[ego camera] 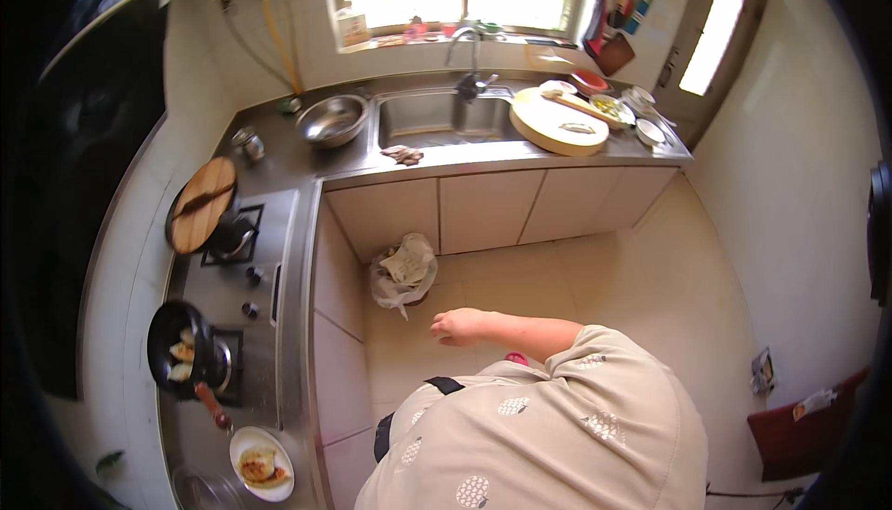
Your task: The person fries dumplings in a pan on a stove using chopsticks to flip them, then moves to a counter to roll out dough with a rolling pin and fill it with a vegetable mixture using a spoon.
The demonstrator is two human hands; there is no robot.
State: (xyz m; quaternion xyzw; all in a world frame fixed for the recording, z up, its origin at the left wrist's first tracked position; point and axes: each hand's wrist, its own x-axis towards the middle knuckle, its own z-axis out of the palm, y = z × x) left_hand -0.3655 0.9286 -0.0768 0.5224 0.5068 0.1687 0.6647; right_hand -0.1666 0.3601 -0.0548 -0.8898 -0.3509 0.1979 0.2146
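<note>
My right hand (pixel 456 327) hangs over the floor in front of my body, fingers loosely curled, with nothing seen in it. My left hand is out of view. Nearest to the right hand is a bin lined with a white plastic bag (pixel 404 273), by the cabinet corner. On the stove to the left, a black frying pan (pixel 164 329) holds several browned dumpling-like pieces (pixel 182 353); its reddish-brown handle (pixel 212 405) points toward a white plate (pixel 240 444). Browned food (pixel 258 467) lies on that plate.
A wooden lid (pixel 205 207) covers a pot on the rear burner. Along the window counter are a steel bowl (pixel 333 121), a sink (pixel 418 120), a cloth (pixel 403 155) and a thick round board (pixel 557 127) carrying a rolling pin (pixel 585 107). A dark red object (pixel 794 433) stands near the right wall.
</note>
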